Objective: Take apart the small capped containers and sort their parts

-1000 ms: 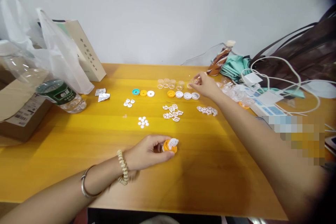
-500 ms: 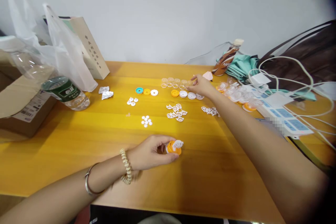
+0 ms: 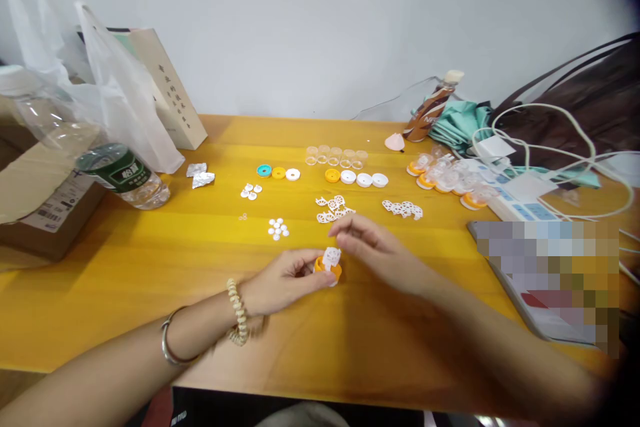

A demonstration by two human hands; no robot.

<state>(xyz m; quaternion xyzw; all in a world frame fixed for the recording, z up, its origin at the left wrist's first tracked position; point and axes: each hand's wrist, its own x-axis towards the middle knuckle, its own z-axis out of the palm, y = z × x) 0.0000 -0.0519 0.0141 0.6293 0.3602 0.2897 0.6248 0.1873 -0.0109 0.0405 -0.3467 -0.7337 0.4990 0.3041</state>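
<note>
The left hand (image 3: 283, 280) rests on the yellow worktop (image 3: 150, 267) near its front edge, fingers curled around a small orange cap (image 3: 329, 269) with a white lacy piece (image 3: 331, 257) sitting on top of it; the right hand (image 3: 380, 250) is just beside it, its fingers pinched together close above the white piece, though whether they have hold of anything I cannot tell; a bead bracelet (image 3: 237, 311) and a metal bangle (image 3: 169, 343) sit on the left wrist.

Just beyond the hands lie loose heaps of white lacy pieces (image 3: 333, 208), a second heap (image 3: 403, 208) to the right, and small white discs (image 3: 277, 229) to the left; farther back runs a row of caps, teal, orange and white (image 3: 278, 173), then an orange one and three white ones (image 3: 356, 178); behind these stand clear little cups (image 3: 334, 156).

To the right are finished clear-and-orange pieces (image 3: 445, 179) beside a white power strip (image 3: 515, 197) with cables; a brown bag (image 3: 575, 113) lies behind; on the left a water bottle (image 3: 123, 177) lies on its side by a cardboard box (image 3: 40, 207).
</note>
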